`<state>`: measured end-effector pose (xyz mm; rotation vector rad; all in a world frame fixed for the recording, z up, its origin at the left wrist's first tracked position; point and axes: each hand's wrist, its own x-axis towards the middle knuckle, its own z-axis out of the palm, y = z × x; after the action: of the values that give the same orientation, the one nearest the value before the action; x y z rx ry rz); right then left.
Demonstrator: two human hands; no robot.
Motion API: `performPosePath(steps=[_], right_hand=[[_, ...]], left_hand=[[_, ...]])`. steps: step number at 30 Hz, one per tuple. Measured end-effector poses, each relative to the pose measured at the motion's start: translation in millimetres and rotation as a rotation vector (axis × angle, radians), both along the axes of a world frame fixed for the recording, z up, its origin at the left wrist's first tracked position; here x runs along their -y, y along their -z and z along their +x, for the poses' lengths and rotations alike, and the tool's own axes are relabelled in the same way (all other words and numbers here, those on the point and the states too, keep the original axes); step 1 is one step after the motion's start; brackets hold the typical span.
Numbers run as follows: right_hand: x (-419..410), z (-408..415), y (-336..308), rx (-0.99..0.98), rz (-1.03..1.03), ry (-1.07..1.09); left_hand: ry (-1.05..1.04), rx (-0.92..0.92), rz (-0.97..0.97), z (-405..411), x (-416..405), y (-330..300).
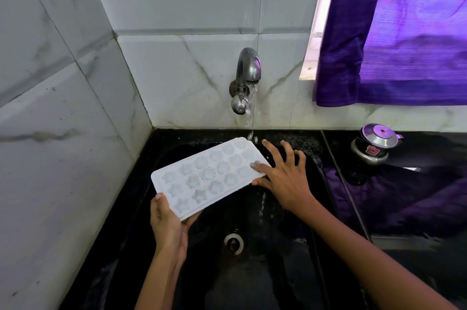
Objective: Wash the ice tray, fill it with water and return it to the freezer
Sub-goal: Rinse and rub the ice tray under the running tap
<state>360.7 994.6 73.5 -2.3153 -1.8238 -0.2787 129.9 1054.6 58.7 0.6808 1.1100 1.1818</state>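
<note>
My left hand grips the near corner of the ice tray, held tilted over the black sink. My right hand, fingers spread, touches its far end; the tap runs

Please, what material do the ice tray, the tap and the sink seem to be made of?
Ice tray: probably white plastic, matte and slightly translucent, with thin moulded star and flower cells. Tap: metal, likely steel or chrome plated, grey and shiny but dulled with spots. Sink: black and glossy with wet reflections, perhaps polished stone or a composite; the picture leaves it open.
</note>
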Motion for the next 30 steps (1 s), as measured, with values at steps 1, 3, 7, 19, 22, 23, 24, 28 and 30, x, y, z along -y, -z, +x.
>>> performPosePath(steps=[1, 3, 7, 19, 22, 23, 24, 28, 30], right_hand=[[1.8, 0.2, 1.1, 0.005, 0.0, -0.001], [5.3, 4.3, 3.6, -0.021, -0.025, 0.003], [15.6, 13.0, 3.9, -0.104, -0.015, 0.027], [16.2, 27.6, -7.2, -0.228, -0.162, 0.0], [0.8, 27.9, -20.9, -0.372, -0.125, -0.021], [-6.1, 25.7, -24.0, -0.405, -0.112, -0.023], [-13.0, 22.4, -25.5, -0.406, -0.121, -0.03], [-35.2, 10.4, -21.7, -0.284, -0.323, -0.061], [-39.4, 7.7, -21.1, -0.271, -0.364, -0.054]], left_hand=[[0.01, -0.006, -0.006, 1.3, -1.5, 0.6], [0.028, -0.009, -0.021, 3.3, -4.0, 3.1], [0.073, -0.001, -0.036, 4.4, -6.0, 8.1], [0.156, -0.052, -0.047, 4.2, -14.1, 10.1], [0.178, -0.052, -0.047, 7.4, -13.9, 10.6], [0.184, -0.048, -0.052, 8.4, -13.3, 10.9], [0.19, -0.044, -0.061, 9.3, -12.1, 11.4], [0.201, -0.02, -0.071, 9.9, -10.6, 11.0], [0.196, -0.022, -0.076, 8.4, -13.2, 10.3]])
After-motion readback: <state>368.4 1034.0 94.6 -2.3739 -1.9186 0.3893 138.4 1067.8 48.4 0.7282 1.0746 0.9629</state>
